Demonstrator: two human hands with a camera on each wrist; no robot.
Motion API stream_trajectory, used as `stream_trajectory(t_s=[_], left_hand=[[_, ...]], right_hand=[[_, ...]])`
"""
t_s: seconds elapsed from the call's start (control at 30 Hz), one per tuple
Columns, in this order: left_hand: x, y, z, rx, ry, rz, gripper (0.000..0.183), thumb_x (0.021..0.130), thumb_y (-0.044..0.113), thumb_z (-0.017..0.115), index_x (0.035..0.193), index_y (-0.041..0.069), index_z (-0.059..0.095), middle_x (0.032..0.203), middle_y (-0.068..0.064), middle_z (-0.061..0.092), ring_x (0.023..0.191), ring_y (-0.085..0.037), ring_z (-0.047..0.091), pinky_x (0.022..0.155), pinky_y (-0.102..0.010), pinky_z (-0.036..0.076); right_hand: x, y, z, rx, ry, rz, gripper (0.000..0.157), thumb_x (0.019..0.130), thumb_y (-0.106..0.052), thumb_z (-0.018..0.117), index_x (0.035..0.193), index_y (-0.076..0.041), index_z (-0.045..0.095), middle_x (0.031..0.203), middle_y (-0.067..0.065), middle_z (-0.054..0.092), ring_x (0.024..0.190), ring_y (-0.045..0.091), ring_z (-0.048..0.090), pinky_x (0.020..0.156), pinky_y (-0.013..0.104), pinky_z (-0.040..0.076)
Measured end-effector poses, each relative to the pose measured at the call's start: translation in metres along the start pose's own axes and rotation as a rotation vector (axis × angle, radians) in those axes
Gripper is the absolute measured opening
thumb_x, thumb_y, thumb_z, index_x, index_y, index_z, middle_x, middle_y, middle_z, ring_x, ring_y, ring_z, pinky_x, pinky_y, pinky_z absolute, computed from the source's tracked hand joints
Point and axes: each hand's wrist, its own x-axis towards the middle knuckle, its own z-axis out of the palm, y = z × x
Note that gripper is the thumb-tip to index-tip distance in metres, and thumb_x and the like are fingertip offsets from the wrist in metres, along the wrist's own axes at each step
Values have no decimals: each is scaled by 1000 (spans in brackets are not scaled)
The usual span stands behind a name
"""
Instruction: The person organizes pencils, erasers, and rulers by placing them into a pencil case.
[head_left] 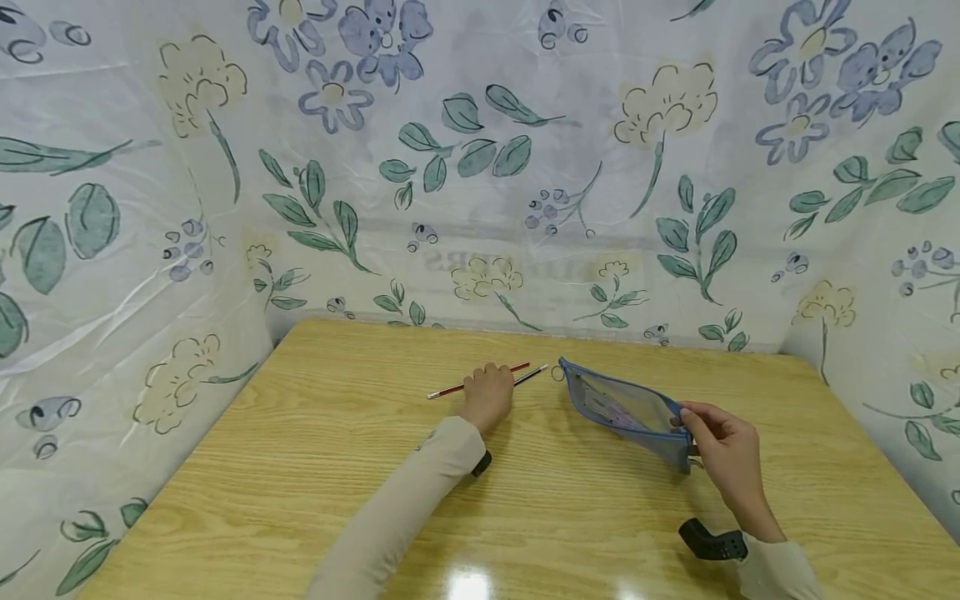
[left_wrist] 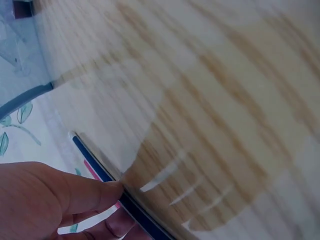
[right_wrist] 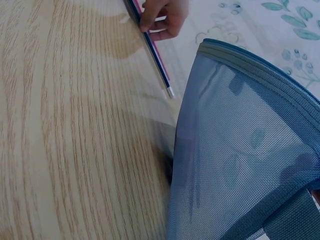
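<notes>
Two slim pencils lie on the wooden table, crossing under my left hand: a red pencil and a dark blue pencil with a pale end. In the left wrist view my thumb presses the near side of the dark pencil, fingers curled on the far side, pinching the pair. To the right, my right hand grips the near corner of a blue mesh zipper pouch. The pouch gapes at its top, and something pinkish shows inside. My right fingers are hidden in the right wrist view.
The wooden table ends at a flowered cloth hanging behind and on both sides. A metal ring hangs at the pouch's far end. A black wrist mount sticks out by my right wrist.
</notes>
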Motion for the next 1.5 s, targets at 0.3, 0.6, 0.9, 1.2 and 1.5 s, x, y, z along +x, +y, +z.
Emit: stream_trajectory(t_s=[0.3,0.6,0.9,1.2,1.5], left_hand=[[3,2,-2,-53,-96,-74,12,99,6,52,101,-3,59,87,-18,52,84,-35,54,73,-51,48],[0,0,-3,-7,-57,-2,17,100,3,49,84,-2,53,76,-17,49,71,-28,48,69,-46,49],[-3,-3,-3,-52,-25,34,22,99,-1,48,77,1,47,75,-13,42,70,-24,33,61,-37,35],[-3,-8,-4,-62,1,40,9,95,-3,53,87,0,53,80,-17,48,74,-26,38,63,-41,40],[-7,-13,-11,-39,21,28,9,91,-4,61,94,-1,54,87,-19,54,83,-33,51,70,-47,48]], right_hand=[[-2,-5,0,-9,-1,0,21,97,-8,60,108,6,70,84,5,71,70,3,63,54,23,53],[-3,-6,0,-6,3,-13,21,97,-8,60,108,6,70,83,0,71,70,2,63,54,23,53],[-2,-5,0,-22,-1,-5,20,97,-8,60,108,5,70,84,4,71,69,3,63,54,23,53],[-2,-6,-1,-33,-8,2,21,97,-9,60,108,5,70,85,7,71,69,3,63,53,24,53],[-3,-9,0,-60,-19,-37,21,97,-10,60,107,5,71,84,7,71,67,3,63,53,23,53]])
